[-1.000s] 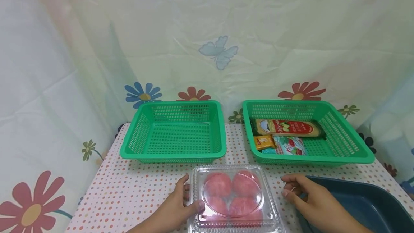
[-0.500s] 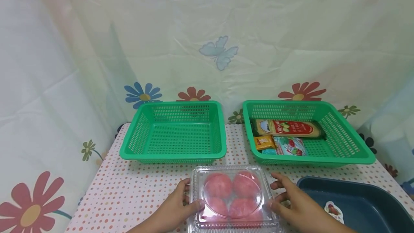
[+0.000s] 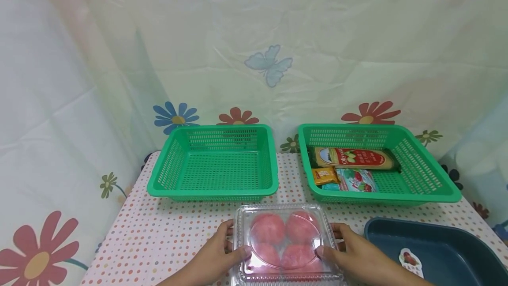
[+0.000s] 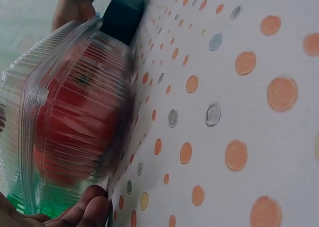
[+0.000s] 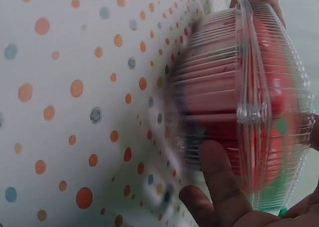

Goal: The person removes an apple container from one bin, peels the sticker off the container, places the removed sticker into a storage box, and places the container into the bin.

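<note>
A clear ridged plastic clamshell box (image 3: 283,272) with several round red fruits (image 3: 267,228) inside lies at the front of the dotted table. My left hand (image 3: 218,250) grips its left side, thumb on the lid and fingers along the side wall. On the opposite side my right hand (image 3: 353,253) holds the box the same way, its thumb over the lid's edge. In the left wrist view the left fingers (image 4: 92,209) are under the box's side. The right wrist view has the right fingers (image 5: 224,182) against the lower wall.
Behind the box stand an empty-looking green basket (image 3: 218,191) at left and another green basket (image 3: 420,195) at right, holding an Olivoila package (image 3: 357,158), an orange packet (image 3: 325,175) and a fruit-print packet (image 3: 357,181). A dark blue basin (image 3: 444,233) with a small fruit-picture packet (image 3: 410,260) sits at right.
My right hand has moved left from beside the basin to the box's right side and taken hold of it. The left hand and the box have hardly moved.
</note>
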{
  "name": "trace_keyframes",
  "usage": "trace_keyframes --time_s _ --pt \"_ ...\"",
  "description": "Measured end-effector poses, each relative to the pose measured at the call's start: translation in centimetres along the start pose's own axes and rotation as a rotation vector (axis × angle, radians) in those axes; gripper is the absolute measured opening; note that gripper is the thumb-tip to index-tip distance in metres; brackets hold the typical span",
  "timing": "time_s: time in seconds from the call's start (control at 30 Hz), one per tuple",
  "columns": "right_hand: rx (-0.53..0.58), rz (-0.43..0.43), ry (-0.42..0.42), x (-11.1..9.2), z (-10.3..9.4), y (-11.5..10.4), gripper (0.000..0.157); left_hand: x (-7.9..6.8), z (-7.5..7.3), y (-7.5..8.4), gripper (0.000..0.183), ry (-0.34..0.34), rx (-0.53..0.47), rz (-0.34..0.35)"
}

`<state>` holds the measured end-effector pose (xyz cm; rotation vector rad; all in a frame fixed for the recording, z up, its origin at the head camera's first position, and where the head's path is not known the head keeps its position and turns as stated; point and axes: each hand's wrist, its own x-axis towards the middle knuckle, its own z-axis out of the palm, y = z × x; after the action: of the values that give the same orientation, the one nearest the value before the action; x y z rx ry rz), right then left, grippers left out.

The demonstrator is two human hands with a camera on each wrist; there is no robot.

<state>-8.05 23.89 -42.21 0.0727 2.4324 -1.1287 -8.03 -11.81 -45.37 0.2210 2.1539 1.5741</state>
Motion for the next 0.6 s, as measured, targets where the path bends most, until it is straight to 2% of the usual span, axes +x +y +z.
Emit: trace_keyframes --time_s 0.27,0.47,0.6 --pt "0.065 0.046 -0.009 -0.16 0.31 0.14 0.066 0.09 -0.06 -0.14 0.095 -0.010 -0.002 0.001" --pt "0.191 0.073 -0.055 0.00 0.43 -0.12 0.062 0.24 -0.10 -0.30 0.093 -0.006 0.004 -0.007" --pt "0.335 0.023 -0.128 -0.34 0.50 0.04 0.061 0.25 -0.19 -0.39 0.090 -0.009 -0.009 0.001"
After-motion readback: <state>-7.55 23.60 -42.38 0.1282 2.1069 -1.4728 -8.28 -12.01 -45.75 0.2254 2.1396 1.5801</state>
